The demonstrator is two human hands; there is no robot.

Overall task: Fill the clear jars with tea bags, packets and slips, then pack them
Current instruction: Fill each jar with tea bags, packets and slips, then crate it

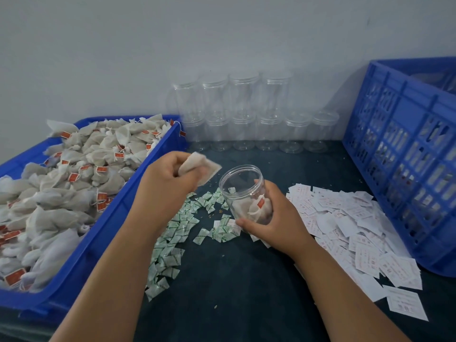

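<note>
1. While the right hand (274,218) holds a clear jar (243,191) tilted over the table (234,280), mouth up and toward the left, its grip is clamped round the jar's lower body.
2. Grip of the left hand (170,176) is pinched on one tea bag (199,169), near the jar's mouth but not inside.
3. Jar bottom holds a few bags, one red tag visible.
4. At left, a blue tray (118,206) is heaped with loose tea bags (74,174).
5. Green-white packets (172,243) are scattered under the hands; white slips (357,230) are piled at right, beside a blue crate (404,144).
6. At the back, empty jars (246,114) are stacked in two rows against the wall.
</note>
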